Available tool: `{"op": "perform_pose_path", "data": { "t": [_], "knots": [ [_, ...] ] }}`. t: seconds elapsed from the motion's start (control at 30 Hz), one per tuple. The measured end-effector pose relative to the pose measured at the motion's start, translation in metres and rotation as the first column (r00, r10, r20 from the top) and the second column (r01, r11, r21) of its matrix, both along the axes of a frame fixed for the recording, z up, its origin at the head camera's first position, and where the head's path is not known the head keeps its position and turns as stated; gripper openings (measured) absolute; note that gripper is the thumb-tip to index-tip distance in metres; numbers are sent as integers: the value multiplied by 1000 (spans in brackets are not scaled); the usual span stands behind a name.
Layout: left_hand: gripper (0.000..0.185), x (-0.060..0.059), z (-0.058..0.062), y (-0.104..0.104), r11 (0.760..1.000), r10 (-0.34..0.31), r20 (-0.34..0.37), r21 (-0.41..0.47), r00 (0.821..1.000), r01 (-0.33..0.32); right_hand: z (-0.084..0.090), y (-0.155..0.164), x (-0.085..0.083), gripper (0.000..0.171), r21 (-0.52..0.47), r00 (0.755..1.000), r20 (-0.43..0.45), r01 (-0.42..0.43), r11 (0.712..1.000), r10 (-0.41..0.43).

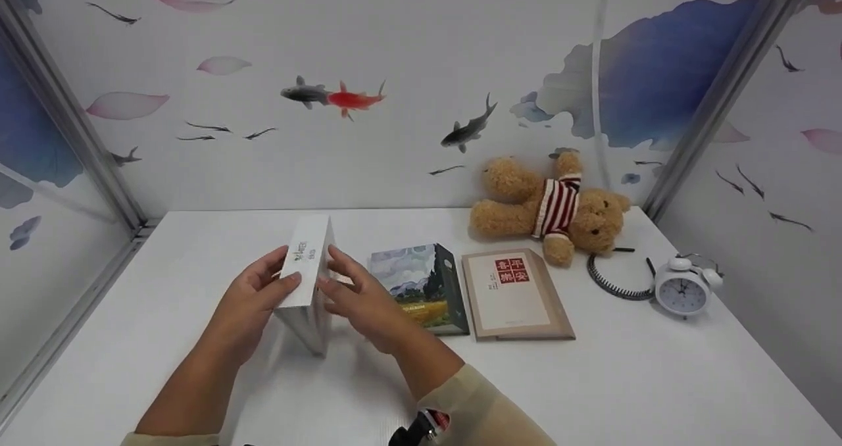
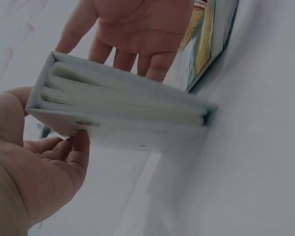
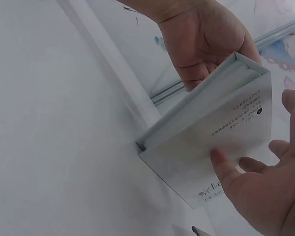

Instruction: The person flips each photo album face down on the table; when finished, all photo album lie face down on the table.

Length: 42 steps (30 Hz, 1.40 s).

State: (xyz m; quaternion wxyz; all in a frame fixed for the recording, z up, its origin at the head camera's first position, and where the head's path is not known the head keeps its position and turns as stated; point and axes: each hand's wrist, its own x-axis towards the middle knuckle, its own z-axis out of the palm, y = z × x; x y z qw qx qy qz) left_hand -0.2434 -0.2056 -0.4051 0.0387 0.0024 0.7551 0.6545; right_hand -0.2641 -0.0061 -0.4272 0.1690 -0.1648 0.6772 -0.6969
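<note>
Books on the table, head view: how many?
3. White hardcover book stood on edge between both hands; painted-landscape-cover book lying flat right of it; beige book with red seal squares flat, further right. None look hidden.

The left hand [image 1: 253, 301] is covering part of the white book [image 1: 307, 272]'s near cover in the head view, and the small print on that cover is staying too blurred to read. The right hand [image 1: 365, 304] is hiding the left edge of the painted-cover book [image 1: 424, 285]. In the left wrist view the frame edge is cutting that painted book [image 2: 206, 44] off, and in the right wrist view the right hand [image 3: 258, 187] is running out of frame
</note>
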Motion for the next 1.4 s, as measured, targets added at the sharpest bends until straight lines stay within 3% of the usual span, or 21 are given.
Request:
{"op": "perform_pose_path", "data": {
  "t": [0.27,0.57,0.73,0.97,1.4],
  "knots": [
    [60,-2,-8,-3,994,-90,25,64,996,89,-3,3,-5,67,-52,998,11,56,997,-55],
    [64,-11,-27,-8,997,-46,209,-58,977,60,-2,14,-15,71,-87,998,-23,48,995,-50],
    [66,-12,-34,-20,997,-29,225,-62,974,44,-2,21,-18,72,30,995,-72,72,997,-70],
    [69,-15,-38,-25,995,-46,207,-75,977,62,-10,23,-19,62,230,987,-151,94,969,-59],
    [71,-14,-39,-28,985,16,255,-172,967,29,-16,18,-19,65,232,995,-71,88,969,-73]
  ]
}}
